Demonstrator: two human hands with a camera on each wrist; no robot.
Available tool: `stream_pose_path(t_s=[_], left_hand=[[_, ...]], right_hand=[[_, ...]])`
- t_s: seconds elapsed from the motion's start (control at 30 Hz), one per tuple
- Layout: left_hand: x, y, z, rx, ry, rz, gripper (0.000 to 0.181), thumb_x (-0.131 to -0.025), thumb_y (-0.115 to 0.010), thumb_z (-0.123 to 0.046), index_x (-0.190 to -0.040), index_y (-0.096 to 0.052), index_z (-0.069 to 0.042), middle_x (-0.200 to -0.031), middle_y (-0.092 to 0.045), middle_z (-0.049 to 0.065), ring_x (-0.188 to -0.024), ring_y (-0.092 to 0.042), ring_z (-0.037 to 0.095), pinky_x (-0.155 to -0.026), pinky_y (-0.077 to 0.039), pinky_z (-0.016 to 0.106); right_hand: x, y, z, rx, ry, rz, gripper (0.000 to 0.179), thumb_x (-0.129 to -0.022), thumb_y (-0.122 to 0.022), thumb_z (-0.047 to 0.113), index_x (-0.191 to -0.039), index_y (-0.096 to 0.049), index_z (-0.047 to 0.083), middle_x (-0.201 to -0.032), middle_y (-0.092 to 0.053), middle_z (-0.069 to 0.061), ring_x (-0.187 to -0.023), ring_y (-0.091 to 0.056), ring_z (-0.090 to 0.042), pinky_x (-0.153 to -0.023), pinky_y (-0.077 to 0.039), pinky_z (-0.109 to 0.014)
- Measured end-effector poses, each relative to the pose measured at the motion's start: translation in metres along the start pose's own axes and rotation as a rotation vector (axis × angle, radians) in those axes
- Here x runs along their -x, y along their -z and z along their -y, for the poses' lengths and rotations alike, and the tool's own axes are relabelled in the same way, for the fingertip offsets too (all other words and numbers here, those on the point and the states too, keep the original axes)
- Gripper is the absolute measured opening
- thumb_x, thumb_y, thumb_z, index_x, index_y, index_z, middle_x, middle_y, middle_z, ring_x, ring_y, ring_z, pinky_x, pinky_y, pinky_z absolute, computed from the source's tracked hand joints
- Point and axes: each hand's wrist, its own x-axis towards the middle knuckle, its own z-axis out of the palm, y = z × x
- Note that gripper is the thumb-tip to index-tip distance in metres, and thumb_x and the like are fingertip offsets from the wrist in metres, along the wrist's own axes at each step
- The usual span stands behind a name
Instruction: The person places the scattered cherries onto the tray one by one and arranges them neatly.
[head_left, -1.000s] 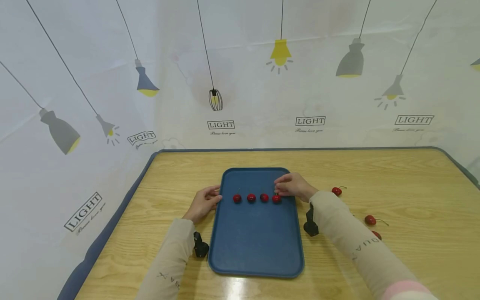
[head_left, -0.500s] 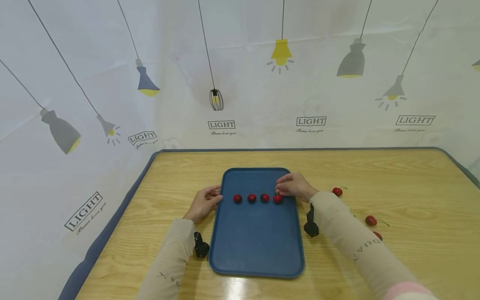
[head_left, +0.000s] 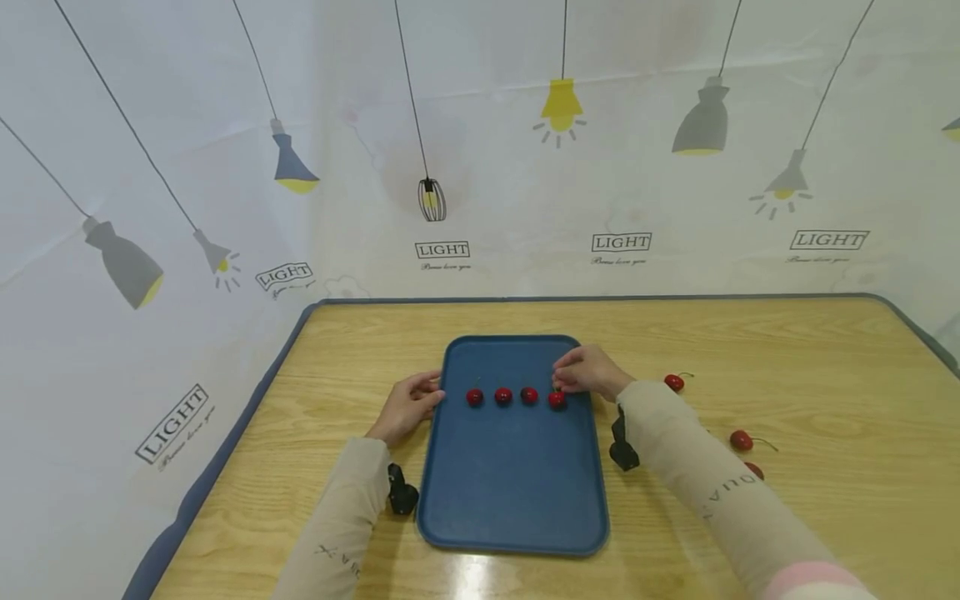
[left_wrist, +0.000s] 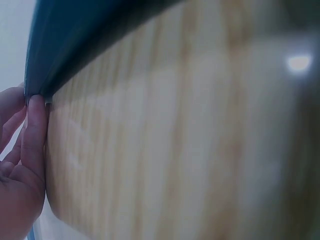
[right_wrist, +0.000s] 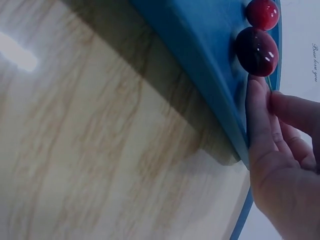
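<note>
A blue tray [head_left: 513,492] lies lengthwise on the wooden table. Across its upper part run three dark red cherries in a row, with the middle cherry [head_left: 503,396] evenly spaced between its neighbours. At the right end of that row, my right hand [head_left: 588,371] pinches the stem of another cherry [head_left: 557,402] between thumb and fingers. That cherry [right_wrist: 257,52] hangs just past the fingertips in the right wrist view, close over the tray. My left hand [head_left: 407,407] touches the tray's left rim with its fingertips; the left wrist view has them at the tray edge [left_wrist: 50,55].
Right of the tray, on the table [head_left: 847,375], lie a stemmed cherry [head_left: 673,382], a second loose cherry [head_left: 741,440] and a third cherry [head_left: 753,471] partly hidden by the right sleeve [head_left: 720,475]. A white sheet [head_left: 510,167] printed with lamps hangs behind the table.
The pinched cherry has shifted slightly rightward and toward the person, widening its gap from the row. My left hand and the tray have stayed in place.
</note>
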Motion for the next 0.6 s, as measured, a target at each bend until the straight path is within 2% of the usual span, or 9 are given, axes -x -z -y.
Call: stream_pose_path(t_s=[0.33, 0.6], left_hand=[[0.005, 0.0021, -0.0091, 0.021, 0.012, 0.023, 0.043, -0.087, -0.055, -0.005, -0.129, -0.044, 0.0, -0.107, -0.05, 0.018, -0.089, -0.054, 0.026, -0.068, -0.051, 0.034], [0.0035, 0.0002, -0.0038, 0.006, 0.009, 0.002, 0.042, -0.087, -0.056, -0.009, -0.128, -0.047, -0.006, -0.108, -0.051, 0.015, -0.088, -0.054, 0.021, -0.067, -0.051, 0.031]], right_hand=[[0.0004, -0.0032, 0.0046, 0.061, 0.009, -0.011, 0.019, -0.087, -0.049, -0.005, -0.103, -0.055, -0.013, -0.09, -0.061, -0.018, -0.074, -0.06, -0.015, -0.067, -0.052, -0.027], [0.0018, -0.0048, 0.0064, 0.063, 0.006, -0.035, 0.018, -0.086, -0.05, -0.007, -0.102, -0.056, -0.013, -0.087, -0.06, -0.016, -0.071, -0.06, -0.014, -0.066, -0.052, -0.026]])
